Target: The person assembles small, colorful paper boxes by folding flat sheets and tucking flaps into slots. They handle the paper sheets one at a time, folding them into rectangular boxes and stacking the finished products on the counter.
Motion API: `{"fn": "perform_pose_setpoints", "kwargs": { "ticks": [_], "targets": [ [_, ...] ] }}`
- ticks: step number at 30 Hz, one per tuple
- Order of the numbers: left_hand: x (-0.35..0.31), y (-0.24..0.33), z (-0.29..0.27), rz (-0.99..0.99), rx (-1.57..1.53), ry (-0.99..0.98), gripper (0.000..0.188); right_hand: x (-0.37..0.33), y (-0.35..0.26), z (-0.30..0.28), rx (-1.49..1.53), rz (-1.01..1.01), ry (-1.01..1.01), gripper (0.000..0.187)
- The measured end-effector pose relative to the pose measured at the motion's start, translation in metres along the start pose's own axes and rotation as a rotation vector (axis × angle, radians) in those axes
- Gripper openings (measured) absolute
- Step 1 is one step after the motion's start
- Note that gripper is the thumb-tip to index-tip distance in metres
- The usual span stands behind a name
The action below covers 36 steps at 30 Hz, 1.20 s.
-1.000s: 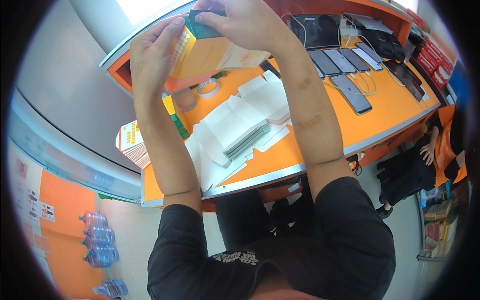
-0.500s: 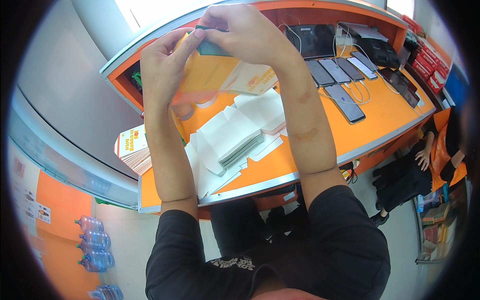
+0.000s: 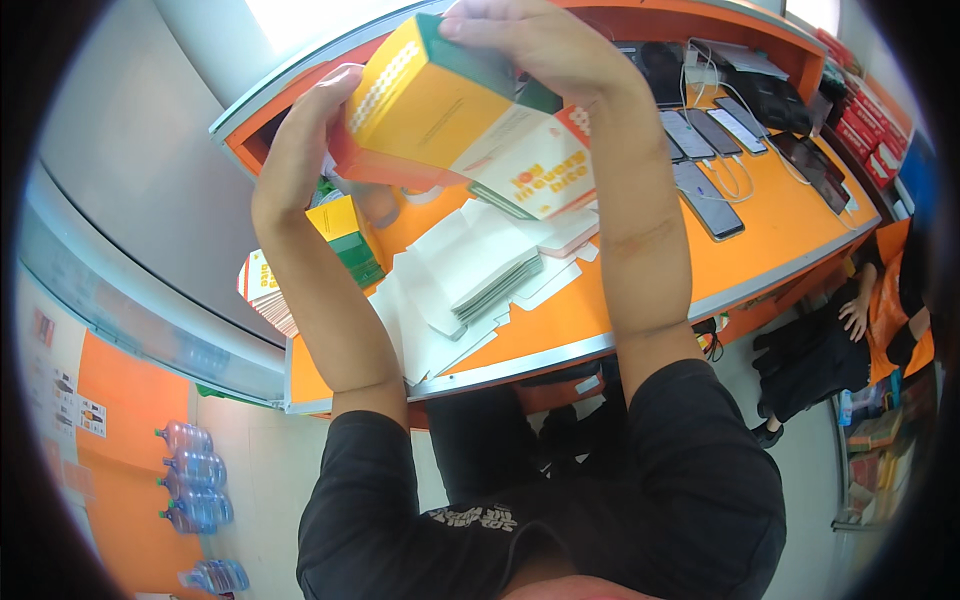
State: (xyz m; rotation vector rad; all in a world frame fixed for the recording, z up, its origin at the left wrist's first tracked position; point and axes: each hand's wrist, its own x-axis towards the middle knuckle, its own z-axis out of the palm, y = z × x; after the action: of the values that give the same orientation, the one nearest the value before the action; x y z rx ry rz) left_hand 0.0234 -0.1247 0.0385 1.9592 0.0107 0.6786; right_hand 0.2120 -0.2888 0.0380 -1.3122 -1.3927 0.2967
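Note:
Above the far left of the orange desk I hold a printed carton [image 3: 425,110] in yellow, green, red and white, its panels bent into a partly formed box with a white printed panel hanging at the right. My left hand [image 3: 308,125] grips its left edge. My right hand [image 3: 530,38] is closed over the green top side, with some fingertips hidden behind the panel. Below lies a pile of flat white carton blanks [image 3: 470,262], some overlapping and spread out. A yellow and green box [image 3: 348,235] stands beside my left forearm.
A stack of printed cartons [image 3: 268,292] sits at the desk's left edge. Several phones [image 3: 710,200] with white cables lie on the right, near a dark tablet [image 3: 808,165]. A roll of tape [image 3: 418,193] rests behind the blanks. Another person [image 3: 850,320] is at the right.
The carton has opened from a flatter shape into a boxier one, its green side now showing broadly. My hands have moved apart, uncovering the yellow and green box on the desk.

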Motion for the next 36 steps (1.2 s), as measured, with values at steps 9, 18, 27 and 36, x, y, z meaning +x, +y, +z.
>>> {"fn": "perform_pose_setpoints", "kwargs": {
  "ticks": [9,18,27,36],
  "targets": [
    [0.007,-0.001,-0.006,0.203,-0.494,0.103,0.041,-0.033,-0.056,0.033,-0.617,-0.505,0.190,0.045],
    [0.002,0.020,0.033,0.407,-0.317,0.427,0.030,-0.014,-0.040,0.046,-0.272,-0.582,0.367,0.026],
    [0.017,0.005,0.049,0.565,0.038,0.438,0.020,-0.011,-0.041,0.042,-0.130,-0.388,0.335,0.028],
    [0.027,-0.007,0.045,0.600,-0.068,0.361,0.022,-0.015,-0.040,0.032,-0.162,-0.383,0.399,0.027]
  ]
}}
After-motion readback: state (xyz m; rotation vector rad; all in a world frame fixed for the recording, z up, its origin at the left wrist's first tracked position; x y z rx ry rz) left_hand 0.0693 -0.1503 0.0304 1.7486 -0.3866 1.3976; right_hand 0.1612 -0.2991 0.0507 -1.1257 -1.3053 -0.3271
